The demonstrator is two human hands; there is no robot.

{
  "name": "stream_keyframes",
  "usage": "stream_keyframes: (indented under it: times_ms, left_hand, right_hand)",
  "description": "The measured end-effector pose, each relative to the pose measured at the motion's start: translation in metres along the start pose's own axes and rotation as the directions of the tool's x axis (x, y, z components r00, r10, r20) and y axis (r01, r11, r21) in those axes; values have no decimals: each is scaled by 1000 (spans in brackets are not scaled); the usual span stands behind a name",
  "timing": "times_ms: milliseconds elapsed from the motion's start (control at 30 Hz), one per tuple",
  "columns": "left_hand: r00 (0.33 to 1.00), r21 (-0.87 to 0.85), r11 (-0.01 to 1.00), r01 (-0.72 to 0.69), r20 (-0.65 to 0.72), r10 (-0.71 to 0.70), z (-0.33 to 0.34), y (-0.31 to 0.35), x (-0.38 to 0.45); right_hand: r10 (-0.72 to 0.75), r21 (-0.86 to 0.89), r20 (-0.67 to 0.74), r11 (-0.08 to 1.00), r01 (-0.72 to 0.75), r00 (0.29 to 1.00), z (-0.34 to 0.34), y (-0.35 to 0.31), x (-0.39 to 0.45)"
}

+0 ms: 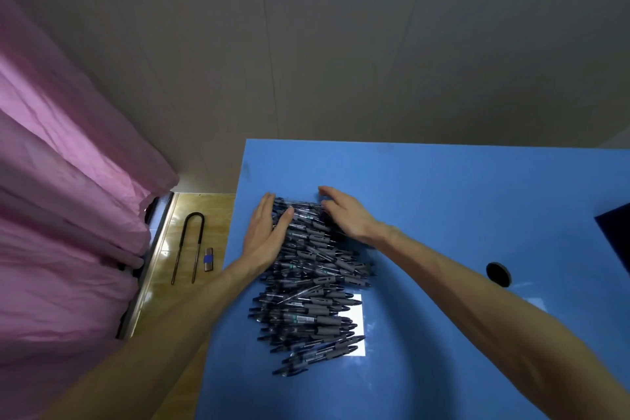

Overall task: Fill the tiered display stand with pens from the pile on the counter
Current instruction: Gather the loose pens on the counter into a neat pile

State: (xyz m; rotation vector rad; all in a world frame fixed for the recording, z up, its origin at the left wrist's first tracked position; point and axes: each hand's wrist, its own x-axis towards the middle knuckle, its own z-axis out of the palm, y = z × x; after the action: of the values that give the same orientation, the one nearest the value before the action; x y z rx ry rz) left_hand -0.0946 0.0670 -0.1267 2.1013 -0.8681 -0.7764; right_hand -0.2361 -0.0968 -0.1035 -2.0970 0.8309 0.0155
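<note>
A long pile of dark pens with grey grips lies on the blue counter, running from the far middle toward me. My left hand presses its flat palm and straight fingers against the pile's far left side. My right hand rests on the far right end of the pile, its fingers bent slightly over the pens. Neither hand visibly grips a pen. The tiered display stand is not in view.
A dark flat object juts in at the counter's right edge. A round black hole sits in the counter on the right. On the wooden floor to the left lie a U-shaped bar and a small lighter-like thing. Pink curtains hang at left.
</note>
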Motion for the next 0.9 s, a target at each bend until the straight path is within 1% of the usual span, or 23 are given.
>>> stream_keyframes:
  times_ms: [67,133,200,267,367,433,533,600,700,767,833,900]
  left_hand:
    - [1000,-12,1000,-8,4,9,0,-1,-1]
    - [1000,-20,1000,-5,4,6,-1,0,-1]
    - [1000,-7,1000,8,18,-8,-2,2,2]
    - [999,24,999,28,33,-29,-4,5,3]
    - [999,95,995,27,36,-31,-4,7,5]
    - [999,113,993,24,31,-28,-2,9,5]
    - [999,74,997,28,33,-31,-4,11,3]
    - [999,28,999,26,42,-27,-6,11,0]
    - [999,-45,999,25,46,-23,-6,13,-5]
    - [999,-92,995,35,37,-32,-6,14,-6]
    - [998,-132,990,57,32,-53,-8,16,-5]
    - [997,-168,983,80,26,-76,-9,16,-2]
  right_hand:
    - [30,-15,-30,999,-30,999,-11,17,-6]
    - [10,-86,-48,996,-14,999,-18,30,-13]
    - [-12,-107,-69,994,5,998,-22,37,-24]
    - [-57,-150,-61,988,48,996,-22,40,-36]
    - [-139,-335,-7,934,128,990,-17,42,-46]
    - [-185,-403,-20,901,161,983,-14,40,-47]
    - [-248,-465,-65,864,191,967,-12,40,-50]
    - [-250,-458,-100,871,178,963,-8,43,-51]
    - [-194,-333,-184,935,124,964,-5,44,-51]
    - [-182,-298,-235,949,107,955,-5,42,-50]
    - [-216,-307,-257,942,133,942,-5,38,-49]
    - [-283,-306,-242,930,203,928,-4,30,-43]
